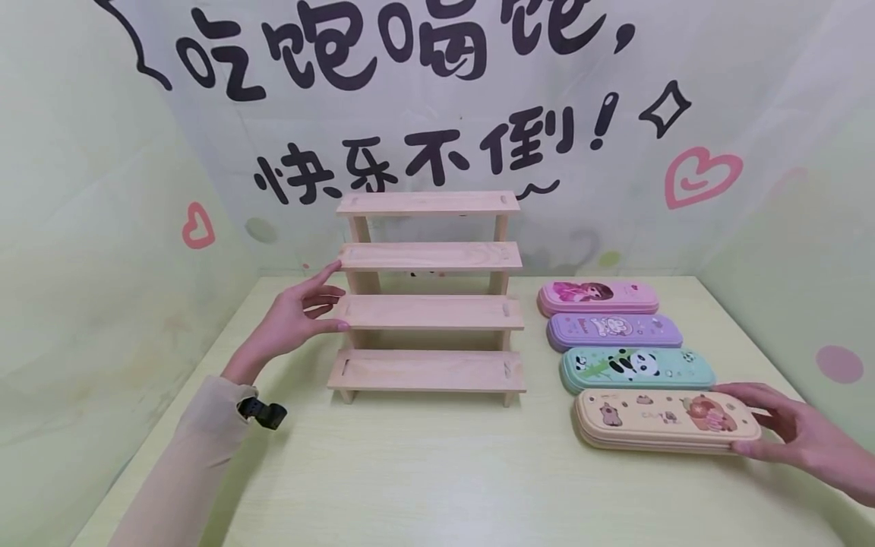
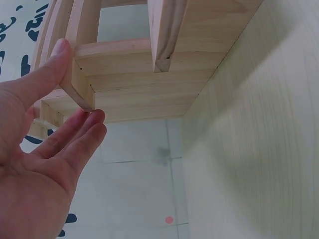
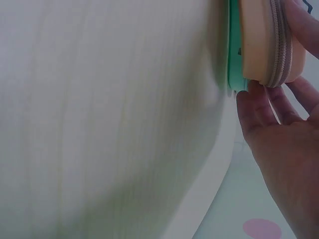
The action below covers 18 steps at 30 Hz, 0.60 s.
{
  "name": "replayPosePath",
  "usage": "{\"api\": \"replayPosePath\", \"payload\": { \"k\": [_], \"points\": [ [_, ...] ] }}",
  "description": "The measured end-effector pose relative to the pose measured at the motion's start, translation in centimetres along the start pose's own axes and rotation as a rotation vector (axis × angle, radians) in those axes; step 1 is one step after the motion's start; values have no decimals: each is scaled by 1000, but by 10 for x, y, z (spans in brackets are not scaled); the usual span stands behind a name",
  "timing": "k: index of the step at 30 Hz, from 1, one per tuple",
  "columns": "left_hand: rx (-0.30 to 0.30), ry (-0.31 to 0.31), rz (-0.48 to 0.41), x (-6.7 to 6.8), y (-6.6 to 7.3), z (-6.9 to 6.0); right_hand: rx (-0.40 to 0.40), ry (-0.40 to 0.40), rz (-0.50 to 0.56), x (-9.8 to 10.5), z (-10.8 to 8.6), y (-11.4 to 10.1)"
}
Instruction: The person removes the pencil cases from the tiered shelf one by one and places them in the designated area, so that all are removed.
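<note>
A four-tier wooden display rack (image 1: 431,311) stands on the table. My left hand (image 1: 292,315) holds its left side, index fingertip at the second board's end and thumb at the third board's end. Seen from the left wrist, the thumb and fingers (image 2: 82,134) lie on opposite sides of a board's end. My right hand (image 1: 796,437) grips the right end of a cream pencil case (image 1: 656,419), thumb in front and fingers behind. The right wrist view shows the case's zipper (image 3: 280,45) between thumb and fingers.
Behind the cream case lie a green panda pencil case (image 1: 636,368), a purple one (image 1: 615,331) and a pink one (image 1: 598,297), in a row right of the rack. A printed cloth wall (image 1: 437,99) encloses the light wooden table (image 1: 424,479) at the back and sides.
</note>
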<state>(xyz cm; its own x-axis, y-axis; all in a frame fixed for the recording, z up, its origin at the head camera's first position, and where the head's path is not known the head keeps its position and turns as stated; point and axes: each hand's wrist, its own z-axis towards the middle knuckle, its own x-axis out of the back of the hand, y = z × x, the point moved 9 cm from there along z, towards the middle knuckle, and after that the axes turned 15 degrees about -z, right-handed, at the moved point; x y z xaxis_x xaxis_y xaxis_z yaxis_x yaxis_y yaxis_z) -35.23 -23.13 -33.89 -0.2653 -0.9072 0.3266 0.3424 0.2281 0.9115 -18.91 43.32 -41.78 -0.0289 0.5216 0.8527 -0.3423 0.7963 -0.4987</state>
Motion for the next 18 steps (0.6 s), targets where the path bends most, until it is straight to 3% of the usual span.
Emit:
{"api": "replayPosePath", "payload": {
  "k": [8, 18],
  "points": [
    [3, 2, 4, 0, 1, 0, 81, 52, -14, 2, 2, 2],
    [0, 3, 7, 2, -1, 0, 74, 69, -54, 1, 2, 6]
  ]
}}
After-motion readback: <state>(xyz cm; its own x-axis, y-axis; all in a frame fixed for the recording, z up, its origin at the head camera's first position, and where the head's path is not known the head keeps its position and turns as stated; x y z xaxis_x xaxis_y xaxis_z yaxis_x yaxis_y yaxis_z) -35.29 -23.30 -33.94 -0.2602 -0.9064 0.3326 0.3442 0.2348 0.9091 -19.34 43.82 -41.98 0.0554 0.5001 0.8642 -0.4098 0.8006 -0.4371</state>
